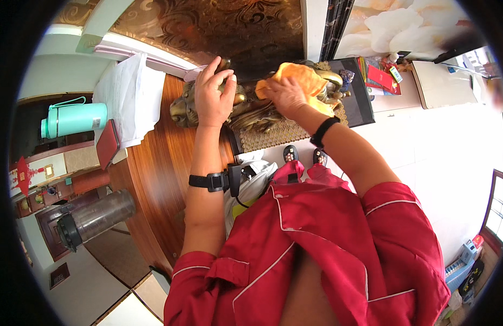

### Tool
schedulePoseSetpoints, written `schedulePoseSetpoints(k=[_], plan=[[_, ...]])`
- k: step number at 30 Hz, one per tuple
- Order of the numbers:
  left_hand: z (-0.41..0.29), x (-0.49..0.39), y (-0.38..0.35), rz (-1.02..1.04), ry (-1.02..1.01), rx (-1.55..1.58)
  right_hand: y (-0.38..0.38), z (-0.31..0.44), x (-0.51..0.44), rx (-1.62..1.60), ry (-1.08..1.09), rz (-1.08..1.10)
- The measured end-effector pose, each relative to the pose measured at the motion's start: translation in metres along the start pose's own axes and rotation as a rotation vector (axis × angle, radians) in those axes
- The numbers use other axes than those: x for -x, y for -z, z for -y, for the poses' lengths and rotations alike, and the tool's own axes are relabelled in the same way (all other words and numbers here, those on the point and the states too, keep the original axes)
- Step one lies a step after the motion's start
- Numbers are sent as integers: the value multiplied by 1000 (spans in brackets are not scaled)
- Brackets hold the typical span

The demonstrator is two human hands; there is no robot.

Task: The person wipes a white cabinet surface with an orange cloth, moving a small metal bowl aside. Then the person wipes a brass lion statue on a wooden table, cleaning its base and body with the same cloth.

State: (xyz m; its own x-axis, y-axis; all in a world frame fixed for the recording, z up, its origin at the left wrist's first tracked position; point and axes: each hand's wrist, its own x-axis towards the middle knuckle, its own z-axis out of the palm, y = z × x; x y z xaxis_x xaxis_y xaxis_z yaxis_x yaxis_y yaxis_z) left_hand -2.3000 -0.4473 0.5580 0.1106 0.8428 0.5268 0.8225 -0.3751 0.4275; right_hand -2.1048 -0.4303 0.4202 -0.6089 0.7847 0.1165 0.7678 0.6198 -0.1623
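Note:
A bronze-coloured ornamental statue stands on a gold patterned mat in front of me. My right hand presses on a bunched orange cloth, which covers part of the statue's right side. The hand looks slightly blurred. At the statue's left part, my left hand lies over the bronze with its thumb apart from the fingers. Whether it grips the metal underneath is hidden. A black strap with a small device is around my left forearm, and a black band circles my right wrist.
A wooden counter on the left bears a stack of papers, a red-covered booklet, a turquoise bottle and a clear bottle with a dark lid. Red packets lie beyond the statue's right. A pale bag is below.

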Motion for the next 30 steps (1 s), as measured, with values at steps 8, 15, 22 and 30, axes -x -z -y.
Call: schedulePoseSetpoints(k=[8, 15, 22, 30], plan=[[0, 0, 0, -1, 22, 15, -4, -63, 50, -178, -321, -181], [0, 1, -2, -12, 22, 0, -29, -29, 47, -189, -507, -304], [-1, -1, -3, 1, 19, -7, -28, 28, 27, -100, -294, -40], [-3, -1, 0, 19, 22, -32, -49, 46, 25, -123, 89, -245]])
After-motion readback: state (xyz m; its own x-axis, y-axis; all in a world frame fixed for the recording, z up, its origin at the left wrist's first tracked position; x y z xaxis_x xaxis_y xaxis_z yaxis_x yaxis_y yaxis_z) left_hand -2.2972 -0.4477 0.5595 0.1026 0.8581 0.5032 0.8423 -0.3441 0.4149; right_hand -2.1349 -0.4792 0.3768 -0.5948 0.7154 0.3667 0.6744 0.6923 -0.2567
